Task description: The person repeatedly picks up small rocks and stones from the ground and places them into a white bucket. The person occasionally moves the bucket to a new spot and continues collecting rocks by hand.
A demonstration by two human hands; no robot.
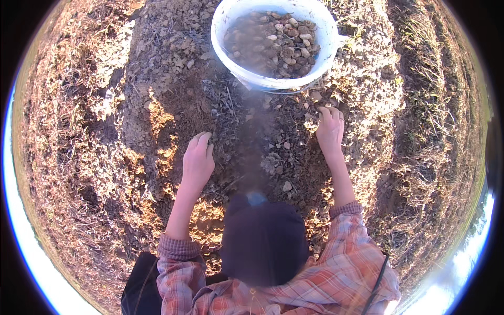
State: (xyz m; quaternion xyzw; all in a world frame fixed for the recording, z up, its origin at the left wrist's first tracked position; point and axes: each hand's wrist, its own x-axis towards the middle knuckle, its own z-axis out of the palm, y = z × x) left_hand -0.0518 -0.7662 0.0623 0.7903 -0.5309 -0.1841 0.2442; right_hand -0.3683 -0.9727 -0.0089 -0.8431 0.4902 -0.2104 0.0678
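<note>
My left hand (199, 159) is low over the crumbly soil left of the middle, its fingers curled downward. The fingertips are partly hidden, and whether they pinch anything is unclear. On the right, my right hand (330, 128) reaches to the ground just below the bucket's right side. Its fingertips bend into dry leaf litter (313, 125), touching or nearly touching it; I cannot tell if something is between them. A white plastic bucket (236, 70) stands ahead of both hands. Inside it lie many soil-covered peanuts in their shells (293, 43), partly blurred by a smudge on the view.
Dry plant stalks and leaves (429, 118) cover the ground on the right, with more litter (78, 138) on the left. Small soil clods (287, 186) lie between my arms. My dark cap (264, 240) and plaid sleeves (346, 244) fill the lower middle.
</note>
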